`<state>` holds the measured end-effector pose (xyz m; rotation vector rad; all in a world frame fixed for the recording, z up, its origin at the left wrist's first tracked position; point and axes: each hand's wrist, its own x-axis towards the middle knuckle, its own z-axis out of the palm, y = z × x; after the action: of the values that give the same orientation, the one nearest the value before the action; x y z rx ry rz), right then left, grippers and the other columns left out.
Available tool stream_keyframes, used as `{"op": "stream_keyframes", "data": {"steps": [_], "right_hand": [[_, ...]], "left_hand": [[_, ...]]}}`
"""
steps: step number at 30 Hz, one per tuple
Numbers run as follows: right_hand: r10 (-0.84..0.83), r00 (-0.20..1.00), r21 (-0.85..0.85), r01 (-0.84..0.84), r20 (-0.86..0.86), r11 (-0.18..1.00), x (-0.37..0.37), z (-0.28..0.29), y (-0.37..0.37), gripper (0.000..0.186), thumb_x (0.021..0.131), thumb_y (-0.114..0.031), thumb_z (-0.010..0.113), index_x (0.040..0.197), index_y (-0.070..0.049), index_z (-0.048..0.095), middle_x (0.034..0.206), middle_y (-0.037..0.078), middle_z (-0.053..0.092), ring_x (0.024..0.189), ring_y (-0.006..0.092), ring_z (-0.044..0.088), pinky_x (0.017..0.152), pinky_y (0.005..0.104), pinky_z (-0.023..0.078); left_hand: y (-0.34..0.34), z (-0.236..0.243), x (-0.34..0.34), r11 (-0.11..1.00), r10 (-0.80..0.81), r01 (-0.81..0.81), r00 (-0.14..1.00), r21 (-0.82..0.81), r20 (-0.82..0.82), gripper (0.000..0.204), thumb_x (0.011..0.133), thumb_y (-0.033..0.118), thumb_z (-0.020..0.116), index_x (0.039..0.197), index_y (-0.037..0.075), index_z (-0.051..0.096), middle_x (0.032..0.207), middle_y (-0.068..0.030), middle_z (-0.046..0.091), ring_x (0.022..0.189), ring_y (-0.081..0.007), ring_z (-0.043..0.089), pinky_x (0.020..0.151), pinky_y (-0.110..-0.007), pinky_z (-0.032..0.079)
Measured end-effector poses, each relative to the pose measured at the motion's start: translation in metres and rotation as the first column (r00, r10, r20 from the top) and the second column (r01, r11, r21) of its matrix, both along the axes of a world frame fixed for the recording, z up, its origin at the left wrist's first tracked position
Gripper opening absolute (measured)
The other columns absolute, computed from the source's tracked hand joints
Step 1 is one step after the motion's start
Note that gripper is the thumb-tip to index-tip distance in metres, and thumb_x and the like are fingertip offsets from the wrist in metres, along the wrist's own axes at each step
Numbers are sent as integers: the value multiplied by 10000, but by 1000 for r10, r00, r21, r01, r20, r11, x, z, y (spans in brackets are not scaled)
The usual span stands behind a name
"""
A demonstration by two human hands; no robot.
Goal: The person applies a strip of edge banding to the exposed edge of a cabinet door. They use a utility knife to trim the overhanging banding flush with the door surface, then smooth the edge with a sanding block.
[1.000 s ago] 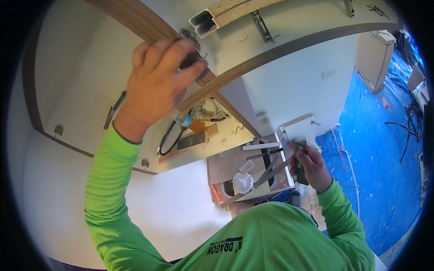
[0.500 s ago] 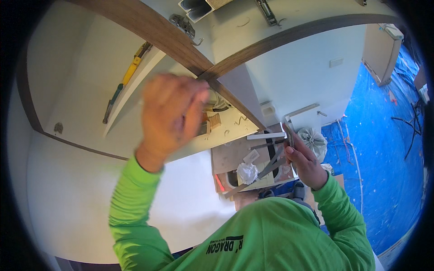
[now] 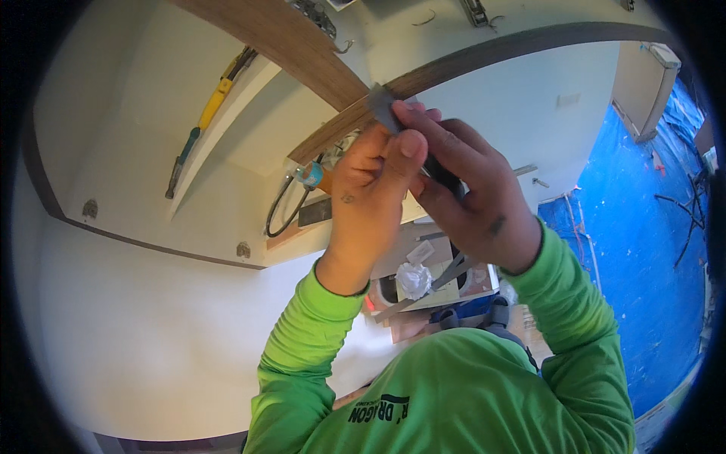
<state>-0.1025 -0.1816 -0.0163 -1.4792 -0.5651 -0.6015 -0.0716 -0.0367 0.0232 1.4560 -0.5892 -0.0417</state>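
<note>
My right hand (image 3: pixel 480 200) grips a flat grey-bladed tool (image 3: pixel 383 110) with a dark handle; it looks like a scraper. Its blade points up and left, overlapping the brown wooden edging (image 3: pixel 333 136) where the cabinet's edges meet. Close against it, my left hand (image 3: pixel 370 189) has its fingers curled and its thumb toward the blade. Whatever those fingers hold is hidden. Behind the left wrist, inside the white cabinet, lie a black cable loop (image 3: pixel 281 208) and a small blue-labelled item (image 3: pixel 310 175).
A yellow-and-green long tool (image 3: pixel 214 102) lies beside a white panel at left. Metal hinges (image 3: pixel 475 11) sit on the cabinet above. Below are crumpled white paper (image 3: pixel 414 281) and grey strips (image 3: pixel 450 276) on a low surface. Blue sheeting (image 3: pixel 635 265) covers the floor at right.
My right hand has risen up and left with the grey tool. My left hand has moved right and slightly down, bringing both hands together at the wooden edge. The view has shifted slightly.
</note>
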Motion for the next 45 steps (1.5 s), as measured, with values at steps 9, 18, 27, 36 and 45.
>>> {"op": "stream_keyframes", "data": {"steps": [9, 18, 27, 36, 45], "right_hand": [[-34, 995, 76, 27, 94, 997, 27, -22, 9, 530, 969, -82, 693, 1475, 7, 562, 1205, 178, 645, 1050, 264, 657, 930, 363, 516], [51, 998, 69, -53, 22, 996, 26, -13, 0, 500, 978, -160, 681, 1437, 21, 595, 1164, 229, 679, 1033, 350, 709, 898, 390, 557], [53, 998, -17, -53, -36, 998, 24, 0, -6, 466, 983, -155, 667, 1409, 28, 616, 1145, 240, 685, 993, 368, 714, 870, 389, 566], [-26, 997, 64, 21, 71, 998, 29, -4, 2, 458, 973, -136, 675, 1388, 49, 622, 1137, 238, 695, 956, 359, 726, 828, 377, 578], [-19, 999, 51, 17, 39, 999, 27, 1, 0, 456, 963, -127, 681, 1380, 49, 628, 1108, 233, 698, 928, 358, 725, 810, 381, 575]], "left_hand": [[6, -4, 13, 994, -30, 26, 999, 108, 42, 657, 1114, 486, 461, 1472, -65, 468, 1454, -220, 571, 1361, -326, 559, 1172, -456, 431], [8, 0, 13, 979, 59, -62, 998, 195, 23, 722, 1119, 576, 328, 1435, -54, 489, 1425, -231, 575, 1371, -369, 548, 1168, -496, 446], [6, 8, 11, 962, 86, -115, 988, 249, 127, 711, 1129, 566, 304, 1394, -54, 528, 1365, -185, 616, 1268, -312, 627, 1103, -431, 505], [6, 6, 16, 974, 110, -125, 990, 191, 88, 707, 1126, 571, 323, 1372, -53, 548, 1316, -167, 645, 1240, -289, 638, 1079, -415, 517], [6, 7, 15, 970, 124, -144, 986, 194, 113, 709, 1124, 575, 334, 1336, -54, 584, 1284, -179, 666, 1182, -260, 657, 1030, -382, 537]]}}
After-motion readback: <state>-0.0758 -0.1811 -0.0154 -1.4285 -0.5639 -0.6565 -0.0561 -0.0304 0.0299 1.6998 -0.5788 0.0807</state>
